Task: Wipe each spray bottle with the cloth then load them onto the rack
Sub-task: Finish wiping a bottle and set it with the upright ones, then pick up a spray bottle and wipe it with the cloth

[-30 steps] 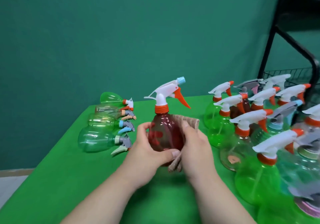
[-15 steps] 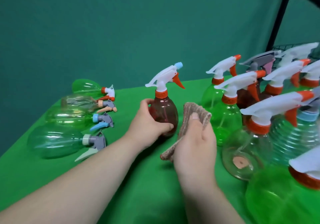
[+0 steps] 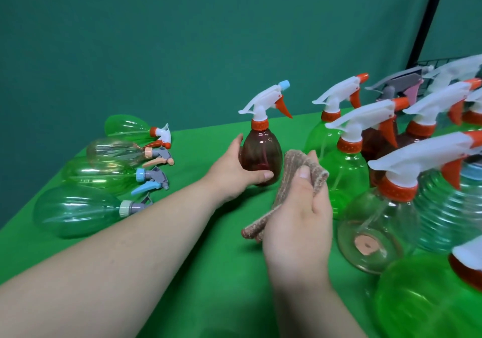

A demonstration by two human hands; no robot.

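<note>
Flanking gripped red bottle (image 3: 261,155): lying bottles (image 3: 78,211) left; upright bottles (image 3: 347,178), cloth (image 3: 285,181) right.

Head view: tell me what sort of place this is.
Probably a staged workstation rather than a home: a table draped in green cloth, a plain teal backdrop, many spray bottles set out on it, and a black wire rack at the right.

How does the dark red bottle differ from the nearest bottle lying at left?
The dark red bottle is upright in the left hand; the lying bottle rests on its side, untouched. The dark red bottle's collar is orange; the lying bottle's is pale, its body clear green. Both have trigger sprayers.
</note>
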